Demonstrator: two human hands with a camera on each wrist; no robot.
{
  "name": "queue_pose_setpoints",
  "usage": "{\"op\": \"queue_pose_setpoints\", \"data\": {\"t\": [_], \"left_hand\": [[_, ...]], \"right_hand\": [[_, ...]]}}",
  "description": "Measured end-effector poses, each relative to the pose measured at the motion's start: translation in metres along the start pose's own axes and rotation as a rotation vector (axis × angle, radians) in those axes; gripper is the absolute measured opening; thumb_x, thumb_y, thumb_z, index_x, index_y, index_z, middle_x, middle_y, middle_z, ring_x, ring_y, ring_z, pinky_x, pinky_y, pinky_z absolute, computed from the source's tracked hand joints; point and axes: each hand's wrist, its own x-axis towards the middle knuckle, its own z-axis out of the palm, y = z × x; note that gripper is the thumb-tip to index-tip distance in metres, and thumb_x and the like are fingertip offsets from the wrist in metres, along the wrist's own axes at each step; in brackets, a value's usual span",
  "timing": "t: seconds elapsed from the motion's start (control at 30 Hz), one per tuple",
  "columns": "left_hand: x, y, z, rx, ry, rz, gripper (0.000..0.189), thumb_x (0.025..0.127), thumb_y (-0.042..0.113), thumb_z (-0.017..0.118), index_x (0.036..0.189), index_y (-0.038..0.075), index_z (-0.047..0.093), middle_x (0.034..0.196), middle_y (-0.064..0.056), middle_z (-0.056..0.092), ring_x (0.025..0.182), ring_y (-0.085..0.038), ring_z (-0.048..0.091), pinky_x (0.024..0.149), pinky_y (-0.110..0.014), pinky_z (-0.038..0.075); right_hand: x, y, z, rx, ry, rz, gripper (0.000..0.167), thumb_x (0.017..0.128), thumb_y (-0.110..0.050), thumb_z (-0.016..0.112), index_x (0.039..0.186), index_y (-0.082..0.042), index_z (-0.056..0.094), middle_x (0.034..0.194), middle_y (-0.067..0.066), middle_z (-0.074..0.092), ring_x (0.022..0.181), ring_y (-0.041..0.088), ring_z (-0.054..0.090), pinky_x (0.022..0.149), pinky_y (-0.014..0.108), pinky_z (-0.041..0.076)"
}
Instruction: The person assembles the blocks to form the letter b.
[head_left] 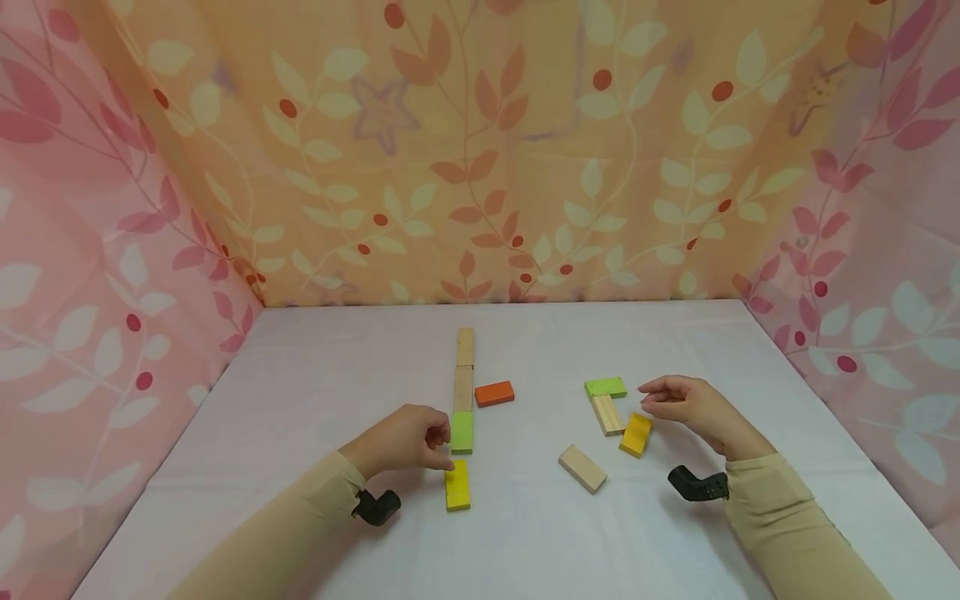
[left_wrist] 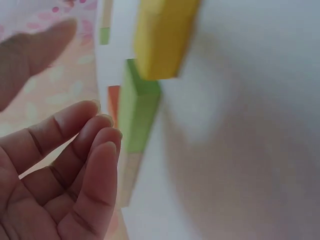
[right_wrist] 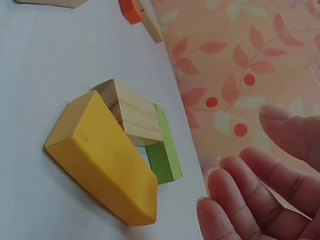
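In the head view my left hand (head_left: 399,440) hovers beside a line of blocks, its fingers loosely bent and nothing in them. Closest to it are a green block (head_left: 462,433) and a yellow block (head_left: 457,487), with a small gap between the two. Two plain wooden blocks (head_left: 464,388) continue the line beyond the green one. My right hand (head_left: 697,408), also holding nothing, is just right of a cluster: a green block (head_left: 606,387), a wooden block (head_left: 608,415) and an orange-yellow block (right_wrist: 105,160). The left wrist view shows the thumb well apart from the fingers.
An orange block (head_left: 495,393) lies just right of the line. A loose wooden block (head_left: 582,468) sits between the line and the cluster. White cloth covers the table (head_left: 322,350), and a leaf-patterned curtain (head_left: 480,150) rises behind its far edge.
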Motion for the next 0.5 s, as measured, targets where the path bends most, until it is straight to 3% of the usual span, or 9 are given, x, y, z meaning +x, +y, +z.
{"op": "queue_pose_setpoints", "data": {"t": [0.23, 0.5], "left_hand": [[-0.013, -0.008, 0.013, 0.066, -0.037, 0.024, 0.042, 0.062, 0.050, 0.078, 0.076, 0.017, 0.057, 0.068, 0.003, 0.050, 0.064, -0.007, 0.044, 0.058, -0.022, 0.039], [-0.014, -0.008, 0.025, 0.176, -0.042, 0.028, 0.052, 0.055, 0.062, 0.076, 0.078, 0.021, 0.054, 0.069, 0.008, 0.046, 0.068, -0.008, 0.043, 0.060, -0.021, 0.037]], "right_hand": [[-0.002, 0.000, -0.001, 0.005, 0.004, -0.004, 0.047, 0.085, -0.019, 0.064, 0.122, 0.007, 0.050, 0.103, 0.014, 0.062, 0.091, 0.016, 0.058, 0.080, 0.025, 0.048], [-0.002, 0.002, -0.001, 0.014, 0.008, -0.006, 0.047, 0.085, -0.018, 0.065, 0.122, 0.008, 0.050, 0.102, 0.015, 0.062, 0.089, 0.014, 0.058, 0.079, 0.023, 0.048]]}}
